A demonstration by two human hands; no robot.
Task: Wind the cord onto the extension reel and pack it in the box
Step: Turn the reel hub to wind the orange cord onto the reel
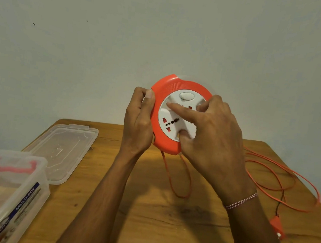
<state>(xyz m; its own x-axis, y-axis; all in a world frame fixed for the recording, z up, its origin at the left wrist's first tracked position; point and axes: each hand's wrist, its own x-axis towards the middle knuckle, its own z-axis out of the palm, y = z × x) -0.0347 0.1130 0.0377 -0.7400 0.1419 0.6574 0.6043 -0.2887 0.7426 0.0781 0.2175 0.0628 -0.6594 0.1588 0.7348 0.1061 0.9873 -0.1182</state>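
I see my left hand [138,119] gripping the extension reel [176,115] rim; my right hand [211,134] fingers pinch its white hub, loose cord [279,179] trailing rightward

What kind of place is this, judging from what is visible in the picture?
Probably a room in a home, though that is a guess. A small wooden table stands against a plain painted wall, and on it are household things: a clear plastic storage box with its lid off, and an orange extension reel.
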